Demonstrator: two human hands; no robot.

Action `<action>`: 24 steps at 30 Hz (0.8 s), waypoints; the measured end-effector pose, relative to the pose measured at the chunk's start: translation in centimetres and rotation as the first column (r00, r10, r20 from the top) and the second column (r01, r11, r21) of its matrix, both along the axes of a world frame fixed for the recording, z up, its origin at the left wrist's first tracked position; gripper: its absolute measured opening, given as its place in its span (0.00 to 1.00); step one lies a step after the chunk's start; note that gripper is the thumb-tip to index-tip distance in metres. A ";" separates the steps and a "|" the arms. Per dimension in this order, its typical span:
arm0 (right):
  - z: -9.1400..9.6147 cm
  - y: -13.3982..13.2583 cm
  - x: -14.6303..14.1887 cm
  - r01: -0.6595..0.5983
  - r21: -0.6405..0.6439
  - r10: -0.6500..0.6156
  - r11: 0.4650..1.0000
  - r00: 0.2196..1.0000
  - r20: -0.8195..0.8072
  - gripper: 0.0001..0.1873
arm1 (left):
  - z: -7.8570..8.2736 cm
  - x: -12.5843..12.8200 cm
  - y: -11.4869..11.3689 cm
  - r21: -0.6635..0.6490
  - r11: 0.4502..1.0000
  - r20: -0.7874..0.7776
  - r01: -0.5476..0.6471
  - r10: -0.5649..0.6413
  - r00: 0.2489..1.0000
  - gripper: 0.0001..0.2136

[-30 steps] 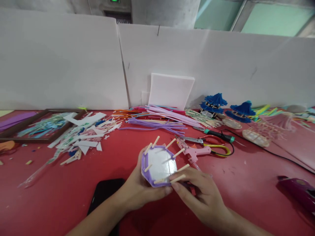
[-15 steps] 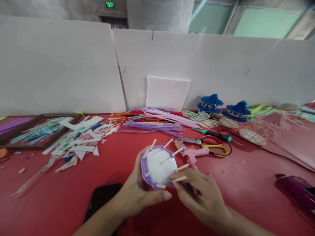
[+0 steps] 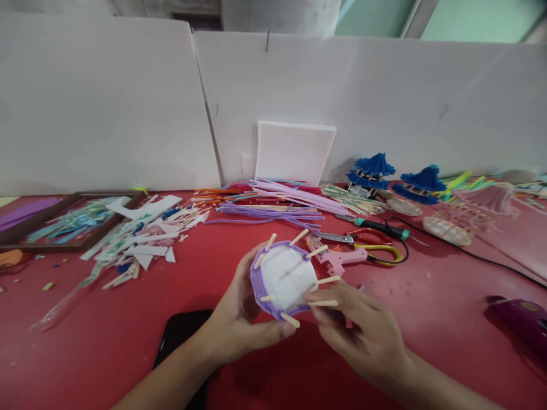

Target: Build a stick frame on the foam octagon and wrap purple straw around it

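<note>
My left hand [image 3: 239, 319] is wrapped round a round craft base [image 3: 288, 276], white inside, with purple pipe cleaner [image 3: 258, 285] along its rim. Several short wooden sticks [image 3: 316, 251] stand up from the edge and lean outward. At the right side of the rim, my right hand [image 3: 363, 327] pinches, its fingertips beside a wooden stick. A purple end shows just past the back of that hand, apparently from the pipe cleaner; the part between the fingers is hidden.
Behind the hands lie a pink glue gun [image 3: 342, 259], scissors [image 3: 384, 253] and bundles of pipe cleaners [image 3: 273, 213]. Paper scraps [image 3: 149, 242] and a framed tray [image 3: 60, 247] are left. A black phone [image 3: 179, 333] lies near my left forearm. Blue roofed models [image 3: 371, 171] stand back right.
The view has tilted down slightly. Both hands and the base appear slightly further right, with the base tipped a little differently. The grip of each hand looks the same.
</note>
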State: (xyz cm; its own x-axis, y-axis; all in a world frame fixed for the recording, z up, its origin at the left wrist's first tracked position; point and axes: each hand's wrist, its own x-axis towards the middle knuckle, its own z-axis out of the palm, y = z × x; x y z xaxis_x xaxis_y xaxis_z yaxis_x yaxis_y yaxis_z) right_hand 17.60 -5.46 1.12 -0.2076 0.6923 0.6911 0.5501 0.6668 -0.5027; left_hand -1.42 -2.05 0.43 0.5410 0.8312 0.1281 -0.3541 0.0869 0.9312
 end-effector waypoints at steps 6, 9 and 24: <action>0.0 -0.1 0.0 0.002 -0.005 -0.002 1.000 1.000 0.019 0.10 | -0.1 -0.1 0.3 0.007 0.999 -0.024 -0.044 0.044 0.999 0.40; -0.1 -0.1 0.0 -0.002 0.002 0.002 1.000 1.000 0.023 0.10 | -0.3 -0.1 0.3 0.029 0.998 -0.027 -0.059 0.060 0.998 0.40; 0.0 0.0 0.0 -0.003 0.019 0.002 1.000 1.000 0.026 0.10 | -0.9 -0.3 0.4 0.139 0.986 -0.070 -0.090 0.100 0.993 0.41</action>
